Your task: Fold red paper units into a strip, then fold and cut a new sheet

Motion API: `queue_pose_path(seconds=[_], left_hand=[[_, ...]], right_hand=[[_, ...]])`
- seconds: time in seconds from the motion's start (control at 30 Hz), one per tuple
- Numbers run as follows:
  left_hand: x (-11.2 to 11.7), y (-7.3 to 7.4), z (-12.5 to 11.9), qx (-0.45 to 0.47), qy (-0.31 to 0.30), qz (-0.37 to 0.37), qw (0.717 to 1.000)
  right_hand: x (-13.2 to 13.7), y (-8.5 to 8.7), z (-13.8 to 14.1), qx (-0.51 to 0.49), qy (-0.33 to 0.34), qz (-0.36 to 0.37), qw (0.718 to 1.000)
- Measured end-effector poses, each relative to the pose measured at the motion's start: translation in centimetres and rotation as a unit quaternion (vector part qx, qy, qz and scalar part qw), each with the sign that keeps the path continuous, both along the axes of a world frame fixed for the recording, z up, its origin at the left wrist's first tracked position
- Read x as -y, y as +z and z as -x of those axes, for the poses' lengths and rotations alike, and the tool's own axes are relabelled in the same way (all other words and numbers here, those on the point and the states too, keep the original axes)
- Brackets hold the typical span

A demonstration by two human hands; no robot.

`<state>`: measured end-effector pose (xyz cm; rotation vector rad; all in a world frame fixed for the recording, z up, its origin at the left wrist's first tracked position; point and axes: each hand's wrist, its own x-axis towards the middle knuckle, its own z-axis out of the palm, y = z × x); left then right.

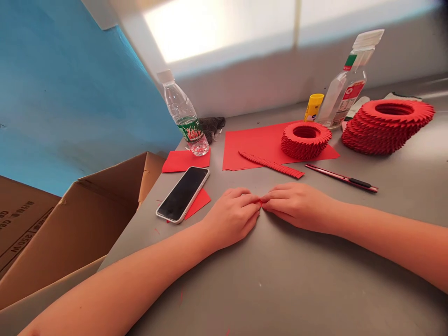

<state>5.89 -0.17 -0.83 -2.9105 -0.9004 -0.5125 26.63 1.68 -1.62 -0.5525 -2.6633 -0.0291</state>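
Two hands, the left point(231, 218) and the right point(297, 206), meet fingertip to fingertip above a grey tabletop point(280, 289), both closed in a pinch on a tiny folded red paper piece point(261, 201), which sits between them, mostly hidden by the fingers. Just beyond the grip lie a strip of interlocked red paper units point(271, 164) and a red utility knife point(341, 178); a smartphone point(182, 194) rests near the left hand.

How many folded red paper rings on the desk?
2: a smaller ring sitting on the red paper sheet, and a larger, taller-stacked ring to its right, further back. Others may be out of view.
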Motion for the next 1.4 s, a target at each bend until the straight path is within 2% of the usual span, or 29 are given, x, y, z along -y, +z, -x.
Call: queue_pose_path(seconds=[0.27,0.7,0.8,0.93,1.13,1.27,1.4], left_hand=[[0.0,0.2,0.0,-0.021,0.008,0.016,1.0],[0.2,1.1,-0.2,-0.071,0.015,0.009,0.997],[0.1,1.1,-0.1,-0.072,0.005,0.002,0.997],[0.1,1.0,0.0,-0.075,-0.003,0.009,0.997],[0.0,0.9,0.3,-0.06,-0.02,0.017,0.998],[0.0,0.8,0.3,-0.034,-0.021,0.028,0.999],[0.0,0.7,0.2,-0.014,-0.019,0.03,0.999]], right_hand=[[-0.1,0.0,0.0,0.03,-0.01,-0.005,0.999],[0.9,2.3,-0.6,0.109,-0.012,-0.005,0.994],[0.8,2.1,-0.6,0.109,-0.021,-0.002,0.994],[0.1,1.2,-0.7,0.056,-0.042,0.016,0.997],[-0.4,0.3,-1.0,0.046,-0.01,0.013,0.999],[-0.2,0.3,-0.7,0.034,-0.017,-0.001,0.999],[-0.2,0.1,-0.5,0.02,-0.01,0.021,1.0]])
